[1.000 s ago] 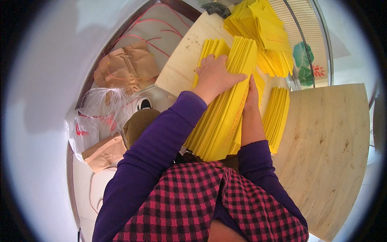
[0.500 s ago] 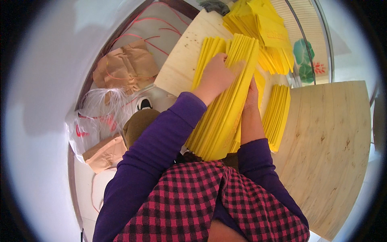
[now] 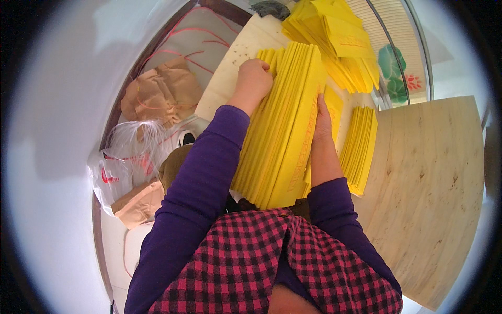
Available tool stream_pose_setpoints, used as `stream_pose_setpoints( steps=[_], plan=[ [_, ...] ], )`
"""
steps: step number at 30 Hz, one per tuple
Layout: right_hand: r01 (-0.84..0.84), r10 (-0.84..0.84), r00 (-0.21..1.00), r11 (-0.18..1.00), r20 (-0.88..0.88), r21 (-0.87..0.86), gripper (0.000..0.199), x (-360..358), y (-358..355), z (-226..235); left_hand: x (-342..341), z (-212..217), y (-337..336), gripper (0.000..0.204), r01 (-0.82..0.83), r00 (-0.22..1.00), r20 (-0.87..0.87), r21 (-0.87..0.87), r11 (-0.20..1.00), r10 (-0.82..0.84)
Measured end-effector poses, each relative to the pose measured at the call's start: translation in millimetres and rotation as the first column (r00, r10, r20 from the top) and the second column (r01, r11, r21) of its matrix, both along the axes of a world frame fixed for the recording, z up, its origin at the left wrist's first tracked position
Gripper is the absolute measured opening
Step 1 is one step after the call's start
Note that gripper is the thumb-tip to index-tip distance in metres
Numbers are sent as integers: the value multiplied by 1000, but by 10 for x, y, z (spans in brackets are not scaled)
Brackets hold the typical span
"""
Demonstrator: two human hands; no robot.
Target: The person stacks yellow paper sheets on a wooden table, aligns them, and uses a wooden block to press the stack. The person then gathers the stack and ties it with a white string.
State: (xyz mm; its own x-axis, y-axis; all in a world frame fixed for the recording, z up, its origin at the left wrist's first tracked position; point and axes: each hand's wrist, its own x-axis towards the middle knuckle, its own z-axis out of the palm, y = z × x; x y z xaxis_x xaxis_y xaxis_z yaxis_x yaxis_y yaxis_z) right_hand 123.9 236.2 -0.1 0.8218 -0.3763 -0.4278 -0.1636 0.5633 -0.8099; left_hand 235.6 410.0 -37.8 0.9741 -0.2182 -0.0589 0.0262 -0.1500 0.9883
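Board [image 3: 423,193] right of yellow stack [image 3: 280,136], plastic bag [image 3: 116,180], crumpled paper [image 3: 163,89]

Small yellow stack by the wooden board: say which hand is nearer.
Right. The right hand is just left of the small yellow stack. The left hand is farther off, at the upper left of the large yellow stack.

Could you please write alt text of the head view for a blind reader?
A person's curled left hand and right hand flank a thick yellow stack of folded sheets. A loose yellow pile lies beyond, a smaller yellow stack lies to the right beside a wooden board, and crumpled brown paper lies to the left.
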Motion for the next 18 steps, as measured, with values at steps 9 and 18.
stream_pose_setpoints(
  steps=[9, 18],
  plan=[
    [13, -12, 1000, 999, -21, 44, 44, -15, -26, -2, 48, 129, 26, 23, 68, 998, 2, 234, 970, -70],
    [-18, 16, 999, 997, 36, 73, 46, -33, -53, -25, 48, 211, 57, 23, 175, 984, -35, 372, 911, -175]
  ],
)
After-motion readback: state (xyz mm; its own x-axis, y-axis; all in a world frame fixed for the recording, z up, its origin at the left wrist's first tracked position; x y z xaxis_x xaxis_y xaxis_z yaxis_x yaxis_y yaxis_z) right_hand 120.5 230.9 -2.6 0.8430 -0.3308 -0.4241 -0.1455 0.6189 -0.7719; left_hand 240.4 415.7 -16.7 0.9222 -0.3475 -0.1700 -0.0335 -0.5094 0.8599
